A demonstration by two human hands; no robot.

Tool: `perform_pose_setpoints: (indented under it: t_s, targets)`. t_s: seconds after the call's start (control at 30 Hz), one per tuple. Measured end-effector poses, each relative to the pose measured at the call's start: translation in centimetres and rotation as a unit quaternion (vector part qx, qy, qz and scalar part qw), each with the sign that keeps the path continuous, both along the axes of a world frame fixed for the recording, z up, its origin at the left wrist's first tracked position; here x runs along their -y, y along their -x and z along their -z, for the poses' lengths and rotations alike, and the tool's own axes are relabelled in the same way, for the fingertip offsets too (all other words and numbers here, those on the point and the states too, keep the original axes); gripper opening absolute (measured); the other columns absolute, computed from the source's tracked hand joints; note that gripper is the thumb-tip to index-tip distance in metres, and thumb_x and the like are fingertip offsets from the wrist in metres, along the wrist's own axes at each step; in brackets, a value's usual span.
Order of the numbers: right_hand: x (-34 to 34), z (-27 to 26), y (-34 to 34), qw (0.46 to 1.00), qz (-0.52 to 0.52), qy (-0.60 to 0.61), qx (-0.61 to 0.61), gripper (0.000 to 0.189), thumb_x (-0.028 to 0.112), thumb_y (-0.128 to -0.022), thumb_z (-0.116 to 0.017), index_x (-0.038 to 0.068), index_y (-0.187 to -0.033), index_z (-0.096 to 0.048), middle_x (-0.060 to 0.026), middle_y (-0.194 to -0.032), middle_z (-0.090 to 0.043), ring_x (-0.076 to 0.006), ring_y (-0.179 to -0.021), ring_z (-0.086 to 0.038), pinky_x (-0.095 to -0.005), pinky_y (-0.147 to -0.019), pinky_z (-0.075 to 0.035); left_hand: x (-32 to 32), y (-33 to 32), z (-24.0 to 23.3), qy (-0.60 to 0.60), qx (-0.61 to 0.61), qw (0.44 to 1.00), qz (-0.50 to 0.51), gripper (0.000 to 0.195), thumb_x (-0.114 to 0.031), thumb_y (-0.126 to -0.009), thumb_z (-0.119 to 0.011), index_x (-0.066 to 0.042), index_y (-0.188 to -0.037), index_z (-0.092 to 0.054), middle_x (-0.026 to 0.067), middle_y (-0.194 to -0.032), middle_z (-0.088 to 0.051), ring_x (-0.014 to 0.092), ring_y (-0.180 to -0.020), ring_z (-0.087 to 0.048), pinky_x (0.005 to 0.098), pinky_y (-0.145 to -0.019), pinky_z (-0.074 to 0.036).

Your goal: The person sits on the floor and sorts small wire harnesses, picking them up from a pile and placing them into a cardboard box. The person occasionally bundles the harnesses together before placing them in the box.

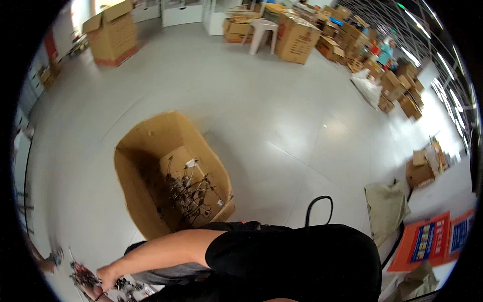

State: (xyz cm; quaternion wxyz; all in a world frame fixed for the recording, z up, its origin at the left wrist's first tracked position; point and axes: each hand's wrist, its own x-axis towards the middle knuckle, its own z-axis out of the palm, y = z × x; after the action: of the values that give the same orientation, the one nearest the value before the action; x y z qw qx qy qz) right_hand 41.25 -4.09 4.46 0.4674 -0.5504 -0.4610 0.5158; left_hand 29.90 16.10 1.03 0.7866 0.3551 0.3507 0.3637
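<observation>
At the lower left, my right hand [107, 277] is closed at the edge of a tangled bundle of dark thin wire-like pieces [83, 275] with some red in it. My left hand [92, 292], with a dark band at the wrist, grips the same bundle from below. More dark tangled pieces [128, 287] lie just right of my hands. Beside my right arm stands a tall open cardboard box [130, 181], with a tangle of similar dark pieces [190, 194] and white scraps at its bottom. The fingers are small and partly hidden in the picture.
Another person's hand [47, 265] is at the left edge, close to mine. Behind stand a large carton [113, 41], a white plastic stool [264, 28] and many piled boxes [351, 37]. Olive cloth [385, 207] and an orange printed sheet [419, 245] are at the right.
</observation>
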Motion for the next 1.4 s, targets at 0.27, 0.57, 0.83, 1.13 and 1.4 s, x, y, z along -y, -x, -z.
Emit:
perform_pose_setpoints:
  t_s: [0.27,0.57,0.83,1.13,1.4]
  targets:
    - [8.9,-3.1,-2.4,0.997,-0.019,-0.041,-0.057,0.027,0.024,-0.069,-0.073,-0.002,-0.074,-0.068,-0.0126,-0.069,-0.068,-0.0213,-0.058,-0.063,-0.0388,-0.052,-0.05,1.4,-2.2,1.4,-0.05,-0.043,0.997,0.047,0.04,-0.044,-0.089,-0.054,-0.008,-0.103,-0.064,0.0046,-0.091,-0.067,0.016,-0.087,-0.063,0.0261,-0.075,-0.05]
    - [19.8,-1.9,-2.8,0.996,0.058,-0.022,-0.07,0.028,0.024,-0.07,-0.073,-0.002,-0.075,-0.068,-0.0126,-0.07,-0.068,-0.0218,-0.058,-0.063,-0.0389,-0.053,-0.05,4.8,-7.1,0.9,-0.043,-0.048,0.994,0.084,0.039,-0.041,-0.089,-0.056,-0.007,-0.105,-0.063,0.0057,-0.093,-0.067,0.016,-0.088,-0.062,0.0265,-0.077,-0.05]
    - [21.7,-1.2,-2.6,0.993,0.084,-0.014,-0.083,0.028,0.025,-0.071,-0.072,-0.002,-0.077,-0.068,-0.0125,-0.07,-0.068,-0.0221,-0.059,-0.063,-0.0389,-0.053,-0.05,5.2,-8.0,1.4,-0.039,-0.053,0.993,0.094,0.038,-0.039,-0.089,-0.057,-0.006,-0.106,-0.063,0.0067,-0.095,-0.066,0.017,-0.089,-0.062,0.0269,-0.078,-0.05]
    - [22.4,-1.4,-2.9,0.99,0.103,-0.018,-0.094,0.029,0.025,-0.072,-0.072,-0.002,-0.078,-0.067,-0.0125,-0.071,-0.067,-0.0226,-0.06,-0.063,-0.039,-0.053,-0.05,5.6,-8.8,1.2,-0.039,-0.054,0.992,0.105,0.038,-0.037,-0.089,-0.058,-0.005,-0.108,-0.062,0.0078,-0.097,-0.066,0.018,-0.091,-0.061,0.0273,-0.08,-0.049]
    - [21.5,-1.4,-3.0,0.991,0.088,-0.017,-0.098,0.029,0.026,-0.073,-0.072,-0.002,-0.079,-0.067,-0.0124,-0.071,-0.067,-0.023,-0.06,-0.063,-0.039,-0.054,-0.049,5.4,-8.6,0.8,-0.042,-0.051,0.992,0.105,0.038,-0.035,-0.088,-0.059,-0.004,-0.11,-0.061,0.0088,-0.098,-0.066,0.018,-0.092,-0.061,0.0277,-0.082,-0.049]
